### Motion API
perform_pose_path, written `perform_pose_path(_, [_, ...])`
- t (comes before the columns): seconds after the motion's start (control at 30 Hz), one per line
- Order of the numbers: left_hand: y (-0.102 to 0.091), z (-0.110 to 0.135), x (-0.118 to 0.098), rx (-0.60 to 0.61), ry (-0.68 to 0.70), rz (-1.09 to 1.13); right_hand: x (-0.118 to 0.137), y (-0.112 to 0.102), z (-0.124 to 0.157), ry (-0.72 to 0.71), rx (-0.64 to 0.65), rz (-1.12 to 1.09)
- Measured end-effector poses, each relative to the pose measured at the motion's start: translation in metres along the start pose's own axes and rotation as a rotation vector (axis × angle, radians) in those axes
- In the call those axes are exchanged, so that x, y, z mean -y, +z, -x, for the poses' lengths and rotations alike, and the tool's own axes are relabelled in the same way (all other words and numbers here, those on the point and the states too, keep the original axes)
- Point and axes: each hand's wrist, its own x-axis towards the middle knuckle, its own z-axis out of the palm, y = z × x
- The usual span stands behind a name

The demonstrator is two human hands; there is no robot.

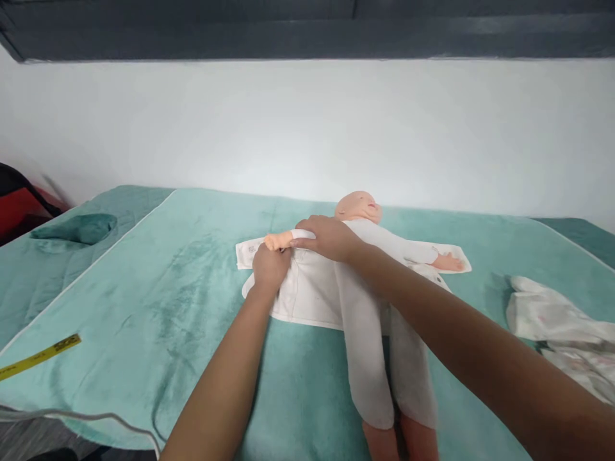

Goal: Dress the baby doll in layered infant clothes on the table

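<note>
A baby doll (365, 320) with a white cloth body lies on its back, its head toward the wall and turned to the right. Under its torso a white baby shirt (307, 294) is spread open, the sleeves out to both sides. My right hand (331, 237) is closed round the doll's left-side arm (303, 234), near the wrist. Just below the doll's small hand, my left hand (271, 267) is curled on the shirt by the sleeve; its fingertips are partly hidden. The doll's other arm (413, 250) rests along the right sleeve (456, 253).
A green padded cover (168, 307) lies under everything, with a white wall (240, 128) behind. Crumpled white printed clothing (552, 314) lies at the right. A yellow tape strip (41, 357) is at the front left, and a red and black item (22, 205) at the far left.
</note>
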Motion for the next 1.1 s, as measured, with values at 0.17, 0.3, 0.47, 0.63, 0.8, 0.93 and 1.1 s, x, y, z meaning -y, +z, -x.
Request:
perform_pose_path(0.17, [-0.008, -0.004, 0.016, -0.079, -0.092, 0.442, -0.004, -0.007, 0.002, 0.054, 0.079, 0.258])
perform_pose_path(0.3, [-0.005, 0.001, 0.012, -0.119, -0.088, 0.543, -0.007, -0.001, -0.002, 0.107, 0.141, 0.438])
perform_pose_path(0.47, [0.003, 0.009, 0.001, -0.06, 0.111, 0.341, 0.011, 0.019, -0.014, 0.069, 0.076, 0.422])
perform_pose_path(0.63, [0.002, 0.009, 0.002, -0.084, 0.143, 0.28, -0.007, 0.002, 0.02, 0.055, -0.158, 0.178])
perform_pose_path(0.8, [0.003, 0.011, 0.0, -0.128, 0.206, 0.159, -0.074, -0.023, 0.107, 0.644, -0.605, 0.109])
perform_pose_path(0.93, [0.004, 0.013, -0.003, -0.119, 0.259, 0.072, -0.101, -0.007, 0.147, 0.868, -0.445, 0.011])
perform_pose_path(1.1, [0.001, 0.017, -0.003, -0.151, 0.284, 0.007, -0.093, 0.011, 0.15, 0.814, -0.478, -0.317])
